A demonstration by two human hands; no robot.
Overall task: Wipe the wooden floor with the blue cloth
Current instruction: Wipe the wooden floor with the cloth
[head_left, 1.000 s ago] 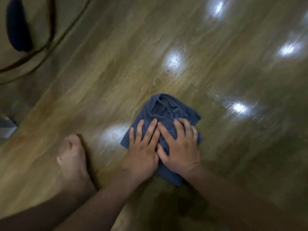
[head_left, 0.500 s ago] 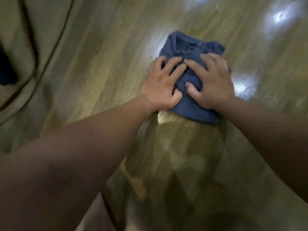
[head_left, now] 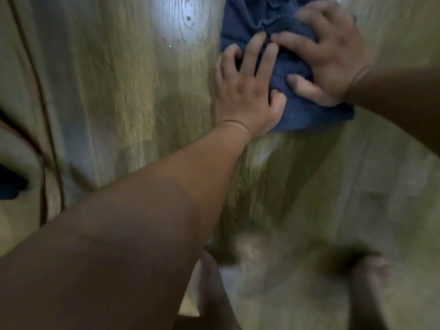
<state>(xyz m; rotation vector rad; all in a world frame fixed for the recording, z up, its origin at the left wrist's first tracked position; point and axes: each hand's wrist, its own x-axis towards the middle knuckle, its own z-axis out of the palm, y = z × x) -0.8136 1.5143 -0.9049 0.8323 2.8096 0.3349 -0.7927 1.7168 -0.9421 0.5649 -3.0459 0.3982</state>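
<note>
The blue cloth lies crumpled on the wooden floor near the top of the view, its far edge cut off by the frame. My left hand presses on its left side with fingers spread. My right hand presses on its right side, fingers spread and thumb pointing left. Both arms are stretched forward. The picture is blurred by motion.
A dark cable runs along the floor at the left, beside a dark object at the left edge. A bright light reflection shines on the floor left of the cloth. My feet or knees show blurred at the bottom.
Both hands have pushed the cloth farther away from me across the floor, arms stretching out. The cloth now reaches the top edge of the view.
</note>
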